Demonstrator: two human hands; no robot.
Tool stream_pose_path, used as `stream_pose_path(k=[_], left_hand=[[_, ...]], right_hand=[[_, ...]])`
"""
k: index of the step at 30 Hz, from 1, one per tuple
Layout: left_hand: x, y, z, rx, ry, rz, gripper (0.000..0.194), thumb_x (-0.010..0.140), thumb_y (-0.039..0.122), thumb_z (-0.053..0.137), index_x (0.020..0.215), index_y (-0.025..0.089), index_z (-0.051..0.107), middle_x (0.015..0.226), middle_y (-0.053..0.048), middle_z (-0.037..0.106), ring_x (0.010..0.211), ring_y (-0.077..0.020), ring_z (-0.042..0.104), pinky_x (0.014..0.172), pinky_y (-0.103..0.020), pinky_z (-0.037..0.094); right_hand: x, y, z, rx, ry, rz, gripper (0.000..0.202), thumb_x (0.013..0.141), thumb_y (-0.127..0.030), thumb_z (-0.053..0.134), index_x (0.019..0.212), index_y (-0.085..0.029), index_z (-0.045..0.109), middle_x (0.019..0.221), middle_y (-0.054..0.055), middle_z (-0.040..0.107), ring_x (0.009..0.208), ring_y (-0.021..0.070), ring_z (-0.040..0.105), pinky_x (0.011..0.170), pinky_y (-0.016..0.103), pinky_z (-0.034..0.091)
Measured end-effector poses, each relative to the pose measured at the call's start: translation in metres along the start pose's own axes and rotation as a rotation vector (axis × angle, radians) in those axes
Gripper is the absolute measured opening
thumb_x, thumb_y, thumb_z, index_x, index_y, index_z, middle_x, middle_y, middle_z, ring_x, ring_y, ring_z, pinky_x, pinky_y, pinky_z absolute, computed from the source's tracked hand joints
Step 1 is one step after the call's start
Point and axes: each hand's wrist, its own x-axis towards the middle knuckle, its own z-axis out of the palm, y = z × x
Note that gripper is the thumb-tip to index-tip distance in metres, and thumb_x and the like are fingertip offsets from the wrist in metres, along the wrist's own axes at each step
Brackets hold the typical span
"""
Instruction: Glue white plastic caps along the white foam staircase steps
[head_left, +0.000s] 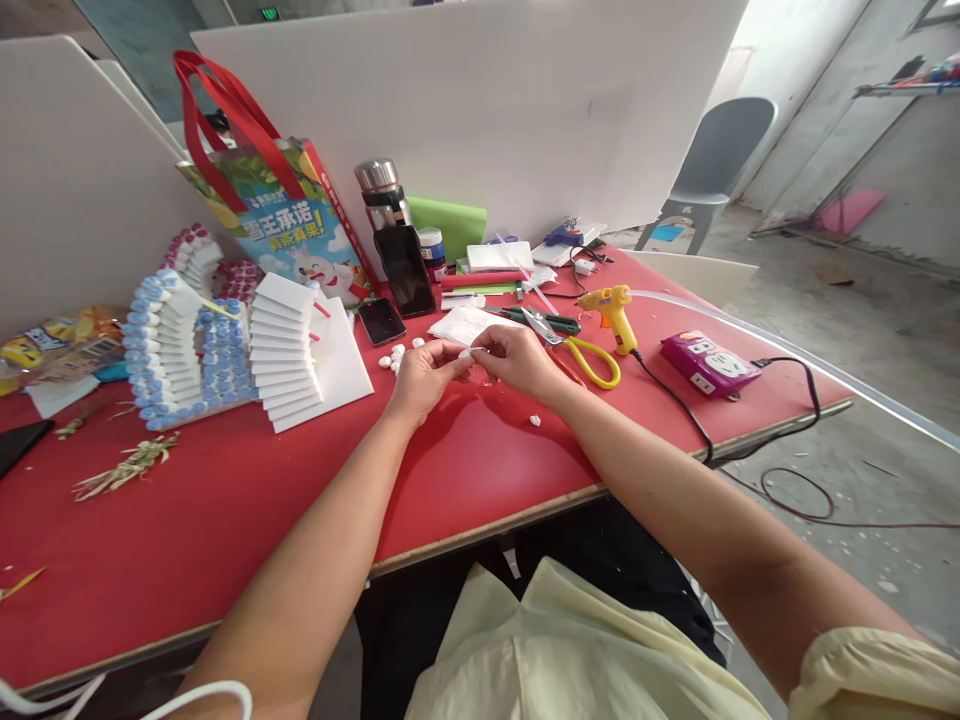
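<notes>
The person wears a loose, pale yellow fabric top [577,650], creased across the front, with a short sleeve [862,665] of the same pale yellow that ends in a gathered, ruffled edge, over plain black fabric bottoms [615,560], and both forearms are bare.

Large pale boards [517,120] stand upright along the far side of the red-topped bench [480,460]. Beyond its right end, a gray plastic chair [724,150] sits on a speckled concrete floor [892,330] near rough gray plaster walls [802,60]. A shelf [907,90] runs by the wall at right, below part of a bright window [930,12].
</notes>
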Motion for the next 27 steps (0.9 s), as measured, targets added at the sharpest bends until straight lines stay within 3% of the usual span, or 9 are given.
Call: stream_pose_path(k=[6,12,20,27], left_hand=[[-0.001,-0.001,-0.002,0.137,0.026,0.152,0.040,0.075,0.048,0.082,0.099,0.017,0.077,0.081,-0.004,0.073,0.068,-0.0158,0.064,0.070,-0.031,0.054],[-0.008,0.003,-0.001,0.406,0.078,0.286,0.025,0.087,0.044,0.070,0.099,0.022,0.075,0.084,-0.004,0.070,0.066,-0.0154,0.062,0.069,-0.030,0.049],[-0.005,0.001,0.002,0.202,-0.019,0.127,0.037,0.084,0.048,0.073,0.103,0.016,0.075,0.079,-0.005,0.072,0.066,-0.0171,0.065,0.068,-0.031,0.055],[0.000,-0.009,0.002,0.073,0.054,0.077,0.036,0.078,0.045,0.079,0.098,0.016,0.078,0.075,-0.004,0.073,0.065,-0.0181,0.068,0.070,-0.035,0.060]], right_hand=[[0.000,0.000,-0.001,0.053,0.008,-0.031,0.011,0.088,-0.029,0.062,0.084,-0.018,0.066,0.056,-0.003,0.062,0.047,0.0115,0.058,0.050,0.023,0.043],[0.003,-0.003,-0.002,0.374,-0.104,0.119,0.032,0.080,-0.048,0.074,0.085,-0.019,0.061,0.065,0.000,0.068,0.051,0.0137,0.063,0.045,0.024,0.048],[0.005,0.002,0.001,0.383,-0.042,0.180,0.026,0.077,-0.038,0.076,0.075,-0.020,0.058,0.063,0.000,0.068,0.053,0.0137,0.063,0.050,0.026,0.051],[0.004,0.011,0.009,0.286,0.006,0.136,0.017,0.078,-0.031,0.072,0.075,-0.020,0.060,0.064,0.001,0.069,0.056,0.0159,0.066,0.053,0.028,0.053]])
